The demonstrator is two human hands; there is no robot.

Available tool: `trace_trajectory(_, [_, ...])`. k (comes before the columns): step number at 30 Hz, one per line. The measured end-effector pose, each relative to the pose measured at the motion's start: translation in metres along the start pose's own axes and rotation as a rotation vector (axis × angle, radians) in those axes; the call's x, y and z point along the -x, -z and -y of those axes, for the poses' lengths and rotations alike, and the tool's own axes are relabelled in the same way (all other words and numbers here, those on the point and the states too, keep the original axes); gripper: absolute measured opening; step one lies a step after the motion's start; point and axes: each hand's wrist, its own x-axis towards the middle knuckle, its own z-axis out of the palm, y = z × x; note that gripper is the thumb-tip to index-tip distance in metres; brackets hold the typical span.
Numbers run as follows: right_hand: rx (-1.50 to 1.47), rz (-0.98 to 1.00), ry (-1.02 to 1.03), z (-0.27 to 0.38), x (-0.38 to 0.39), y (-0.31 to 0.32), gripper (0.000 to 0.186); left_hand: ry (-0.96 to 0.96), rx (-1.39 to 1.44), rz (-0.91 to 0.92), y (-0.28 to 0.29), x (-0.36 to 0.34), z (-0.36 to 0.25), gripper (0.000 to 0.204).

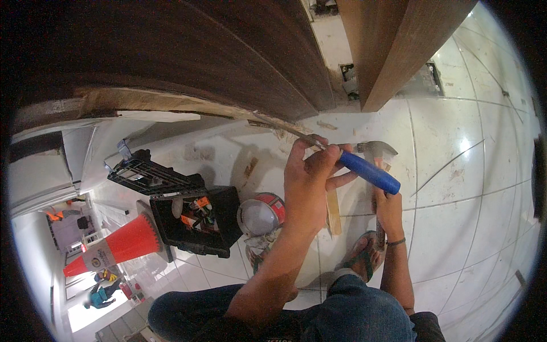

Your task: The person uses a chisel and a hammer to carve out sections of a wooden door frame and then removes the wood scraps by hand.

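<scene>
My left hand [310,185] is closed round a chisel [370,171] with a thick blue handle. Its long metal blade points up and left, and the tip meets the rough, splintered lower edge [228,108] of a dark brown wooden panel [228,51]. In my right hand [390,214] is a claw hammer [383,149], gripped by its handle, with the head raised just behind the chisel's blue end. From this view I cannot tell whether hammer and chisel touch. Wood chips and a thin wood strip [334,214] lie on the tiles beneath my hands.
An open black toolbox [222,219] with tools inside stands at left, beside a red-and-white traffic cone [128,242]. A round tub [256,216] sits by my foot. Brown wooden boards [393,51] rise ahead near floor cut-outs. People [102,293] are far off at left.
</scene>
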Motion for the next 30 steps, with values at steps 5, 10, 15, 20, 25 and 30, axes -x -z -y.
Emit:
trace_trajectory(5, [-0.233, 0.075, -0.118, -0.003, -0.004, 0.002, 0.018, -0.024, 0.047, 0.021, -0.005, -0.005, 0.002, 0.035])
trace_trajectory(10, [-0.183, -0.03, -0.019, -0.02, -0.008, 0.003, 0.015, -0.032, 0.072, 0.016, -0.013, -0.008, 0.01, 0.035])
trace_trajectory(15, [-0.265, 0.0, -0.122, -0.016, -0.007, 0.014, 0.015, 0.009, -0.004, 0.023, -0.02, -0.01, 0.01, 0.034])
trace_trajectory(20, [-0.268, -0.002, -0.055, -0.024, -0.012, 0.02, 0.018, -0.009, -0.012, -0.005, -0.029, -0.009, 0.009, 0.03])
trace_trajectory(25, [-0.326, 0.003, -0.097, -0.028, -0.012, 0.02, 0.019, -0.038, 0.04, -0.06, -0.024, -0.01, 0.016, 0.028])
trace_trajectory(30, [-0.329, 0.007, -0.115, -0.016, -0.009, 0.02, 0.021, -0.07, 0.076, -0.043, -0.025, -0.01, 0.017, 0.031])
